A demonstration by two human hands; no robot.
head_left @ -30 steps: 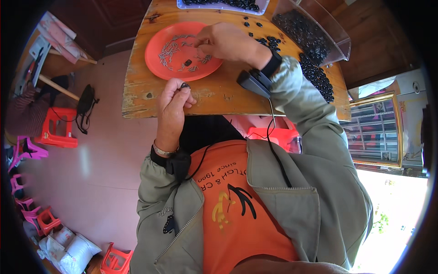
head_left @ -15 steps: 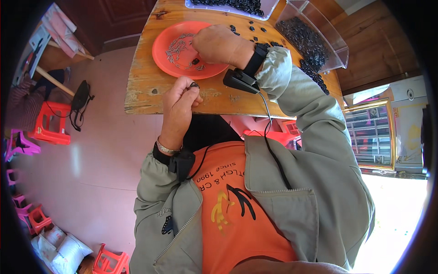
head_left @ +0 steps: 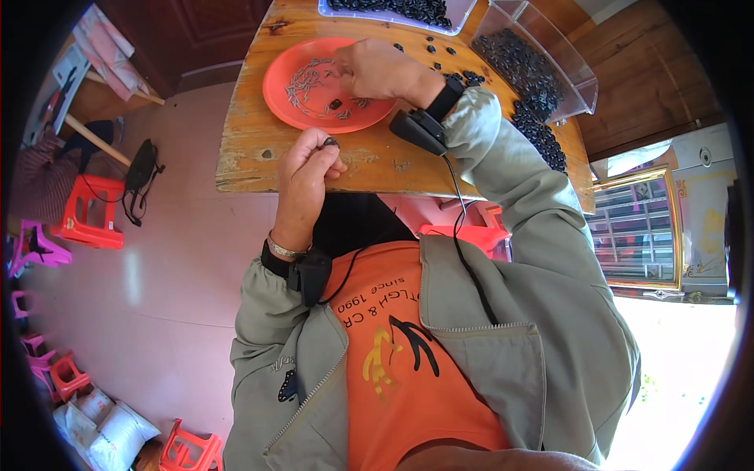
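My left hand (head_left: 309,163) is closed just off the near rim of a round red plate (head_left: 272,98). Between its thumb and forefinger sits a small dark round piece (head_left: 331,143). My right hand (head_left: 386,72) hangs over the plate's right side with its fingers bent down and pressed together. Whatever its fingertips pinch, if anything, is hidden. Many short grey metal pins or screws (head_left: 299,85) lie scattered in the plate, along with one black piece (head_left: 335,104). Both wrists wear black straps with dark devices.
Loose black pieces (head_left: 538,135) lie on the wooden table (head_left: 251,157), right of my right forearm. A tipped clear bin (head_left: 526,71) and a clear tray (head_left: 393,11) hold many more. A cable (head_left: 457,188) hangs from my right wrist. Red stools (head_left: 93,212) stand on the floor at left.
My right hand has shifted slightly right over the plate. My left hand keeps its grip on the dark piece, almost unmoved. The view has shifted a little.
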